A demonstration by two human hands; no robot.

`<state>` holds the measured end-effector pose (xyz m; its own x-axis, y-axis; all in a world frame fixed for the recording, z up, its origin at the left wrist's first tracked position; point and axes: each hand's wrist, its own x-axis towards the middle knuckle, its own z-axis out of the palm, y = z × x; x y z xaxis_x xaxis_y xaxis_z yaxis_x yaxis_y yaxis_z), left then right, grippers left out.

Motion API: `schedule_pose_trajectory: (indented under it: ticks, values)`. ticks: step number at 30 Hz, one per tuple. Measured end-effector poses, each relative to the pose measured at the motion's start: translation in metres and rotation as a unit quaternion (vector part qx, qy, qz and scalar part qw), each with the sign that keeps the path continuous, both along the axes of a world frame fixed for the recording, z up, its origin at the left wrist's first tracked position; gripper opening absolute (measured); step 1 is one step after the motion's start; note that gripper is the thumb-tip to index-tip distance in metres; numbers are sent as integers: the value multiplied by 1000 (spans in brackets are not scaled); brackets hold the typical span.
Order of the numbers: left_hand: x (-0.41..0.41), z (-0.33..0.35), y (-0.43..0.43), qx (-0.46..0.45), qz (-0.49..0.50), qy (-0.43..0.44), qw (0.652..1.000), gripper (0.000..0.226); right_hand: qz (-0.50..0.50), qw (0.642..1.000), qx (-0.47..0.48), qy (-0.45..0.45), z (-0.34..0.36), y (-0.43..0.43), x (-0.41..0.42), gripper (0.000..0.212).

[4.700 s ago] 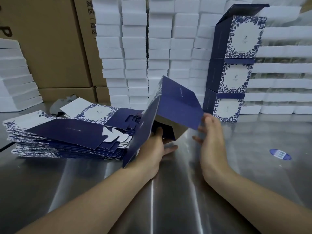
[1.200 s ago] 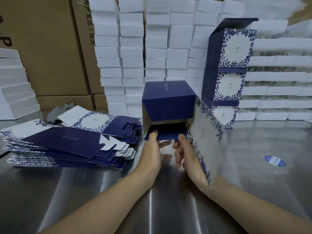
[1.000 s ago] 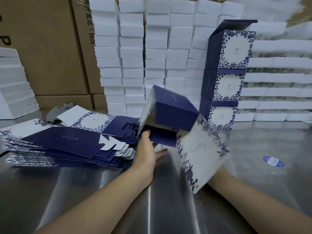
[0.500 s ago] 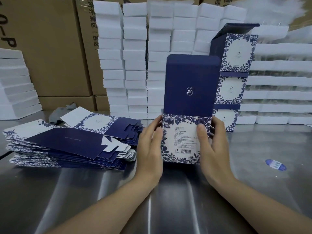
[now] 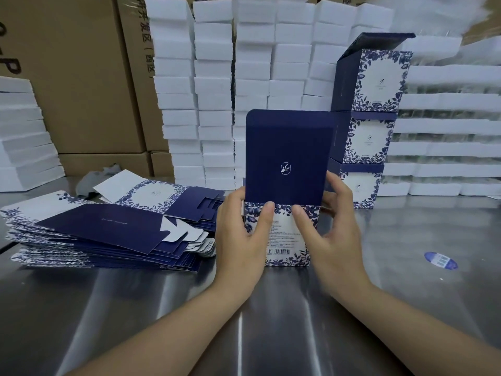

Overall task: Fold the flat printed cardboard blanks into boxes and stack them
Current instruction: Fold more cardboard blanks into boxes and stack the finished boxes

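Tipped lower, square navy lid (image 5: pixel 287 158) tops the floral cardboard box (image 5: pixel 284 244).

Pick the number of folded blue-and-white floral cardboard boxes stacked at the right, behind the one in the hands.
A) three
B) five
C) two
A: three folded blue-and-white floral cardboard boxes stand one atop another at the right, behind the open-lidded box that the left hand and right hand hold.
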<state>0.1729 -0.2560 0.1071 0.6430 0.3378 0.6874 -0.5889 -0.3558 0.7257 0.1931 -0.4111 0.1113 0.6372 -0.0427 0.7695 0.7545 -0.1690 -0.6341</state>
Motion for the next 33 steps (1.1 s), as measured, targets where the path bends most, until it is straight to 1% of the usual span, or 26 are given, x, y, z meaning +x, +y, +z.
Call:
schedule_pose_trajectory:
  ticks: [2,7,10,12,14,16,22,26,28,31,33]
  values:
    - [0,3,2,0,5,-2,1000,38,-11,1000,-1,4,1,1,1,71]
    - [-1,6,6,12,23,-1,1000,73,-31,999,-13,10,-2,0,5,86]
    - [-3,7,6,38,23,1,999,79,-39,999,-31,13,-1,-2,6,87]
    - [-4,7,8,79,25,-8,997,77,-50,997,-67,-1,0,-3,5,82]
    - [-2,5,11,145,42,-27,988,68,-76,990,-115,-30,-2,-4,5,72]
    - [1,2,13,184,62,-30,981,58,-100,984,-142,-37,-4,-4,6,62]
    - [4,-3,14,155,63,-8,986,31,-106,984,-143,-2,-7,-2,6,36]
    - [1,1,15,155,52,-17,986,23,-89,988,-123,6,-4,-2,6,25]
    - [0,3,15,174,57,-26,983,22,-79,990,-116,-12,0,0,4,24]
    - [-2,3,12,224,62,-65,971,21,-60,989,-119,-58,0,1,3,19]
    - [-2,3,10,232,55,-81,968,20,-60,988,-116,-85,0,1,4,16]
